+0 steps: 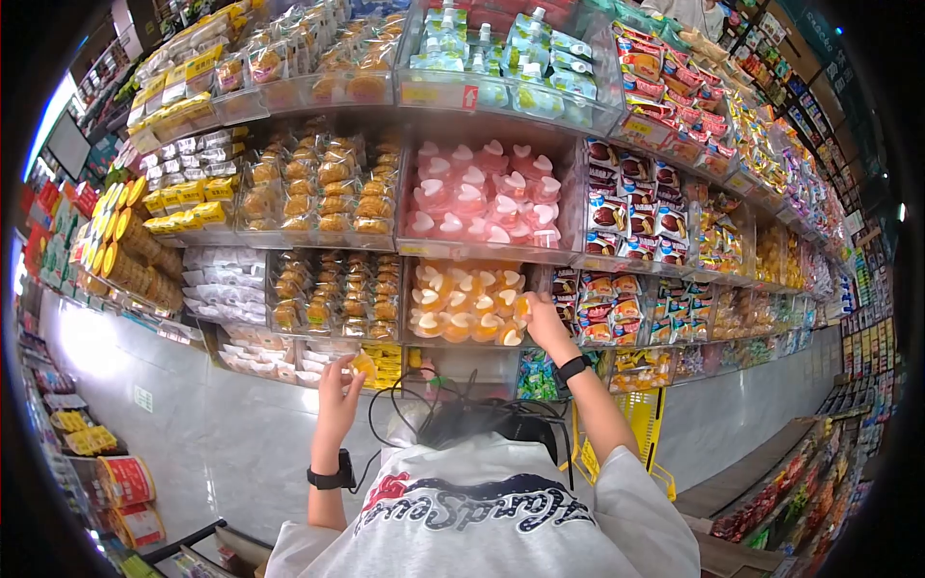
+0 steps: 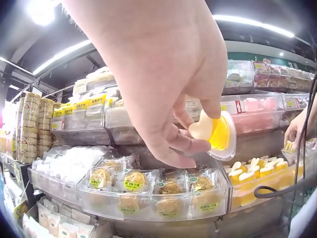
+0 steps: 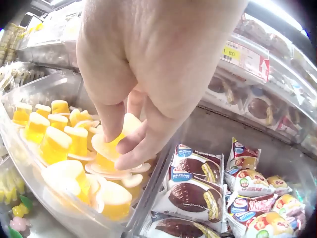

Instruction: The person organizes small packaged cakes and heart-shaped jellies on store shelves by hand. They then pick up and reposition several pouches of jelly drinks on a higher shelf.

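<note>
Away from the shelf, my left hand [image 1: 334,400] pinches a yellow jelly cup [image 2: 221,135] with a white heart-shaped end. Its clear rim faces right in the left wrist view. My right hand [image 1: 549,326] reaches into the right side of a clear bin [image 3: 54,186] full of similar jelly cups [image 1: 462,299]. Thumb and fingertips of that hand pinch one jelly cup [image 3: 130,126] over the others; the palm hides part of it.
Pink jelly cups [image 1: 482,197] fill the bin above. Wrapped chocolate pies [image 3: 190,196] lie right of the yellow cups, packaged round cakes [image 1: 332,294] left. A yellow shopping basket [image 1: 650,424] stands below my right arm. Black cables [image 1: 472,390] hang before my chest.
</note>
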### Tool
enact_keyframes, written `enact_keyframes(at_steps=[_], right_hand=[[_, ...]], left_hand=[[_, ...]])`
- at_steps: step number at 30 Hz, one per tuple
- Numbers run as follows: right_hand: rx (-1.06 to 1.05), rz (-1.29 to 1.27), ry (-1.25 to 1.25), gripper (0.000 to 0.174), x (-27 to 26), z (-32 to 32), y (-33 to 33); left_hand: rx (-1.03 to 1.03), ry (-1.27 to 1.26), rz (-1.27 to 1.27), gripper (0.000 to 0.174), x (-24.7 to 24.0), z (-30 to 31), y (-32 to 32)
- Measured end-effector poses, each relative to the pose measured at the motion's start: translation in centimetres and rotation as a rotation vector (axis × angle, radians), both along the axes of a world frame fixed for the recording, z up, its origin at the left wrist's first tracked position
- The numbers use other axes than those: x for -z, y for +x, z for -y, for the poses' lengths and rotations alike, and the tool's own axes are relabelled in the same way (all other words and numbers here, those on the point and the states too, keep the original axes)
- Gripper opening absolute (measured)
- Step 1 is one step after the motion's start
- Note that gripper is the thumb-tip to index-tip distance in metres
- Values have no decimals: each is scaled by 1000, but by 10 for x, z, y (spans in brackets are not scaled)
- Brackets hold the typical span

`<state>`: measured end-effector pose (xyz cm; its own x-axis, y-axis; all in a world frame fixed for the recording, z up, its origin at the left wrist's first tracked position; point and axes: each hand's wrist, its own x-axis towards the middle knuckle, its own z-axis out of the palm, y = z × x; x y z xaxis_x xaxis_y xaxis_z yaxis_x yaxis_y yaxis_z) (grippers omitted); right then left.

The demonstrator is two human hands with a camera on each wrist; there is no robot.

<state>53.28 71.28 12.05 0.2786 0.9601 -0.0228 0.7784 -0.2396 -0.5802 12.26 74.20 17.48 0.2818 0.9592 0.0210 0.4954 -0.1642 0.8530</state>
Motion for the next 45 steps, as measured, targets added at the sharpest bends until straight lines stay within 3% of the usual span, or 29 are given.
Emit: enact_keyframes(at_steps=[5,9,12,21,24,27,30,31,35,40,45], right_hand=[[-59,43,-3,47,24,2,-4],[40,124,-40,42,-1,2,-17],[-33,235,-109,49,-28,10,-21],[-88,555,-163,26,16,-2,-10],[-130,495,-97,28,0,1,-15],[-59,103,-304,43,-16,0,-26],[-57,-27,-253,52,-2,6,-30],[-57,37,-289,60,14,5,-26],[-86,-14,-408,67,45,-5,-6],[-36,-268,-715,73,-9,-21,-10],[-173,-131,-566,69,51,-19,4]], left_hand=[[36,-15,-4,35,-9,-6,16],[58,-11,8,36,-5,-8,17],[77,28,-61,36,4,-8,13],[72,-22,-68,35,-4,-9,21],[82,-4,-84,35,0,-12,19],[64,-35,-71,35,-2,-10,19],[72,-54,-50,35,4,-8,18],[71,-47,-48,35,5,-8,18],[79,-29,-68,34,5,-7,19],[84,-25,-91,35,5,-10,23],[87,-36,-99,35,7,-10,23]])
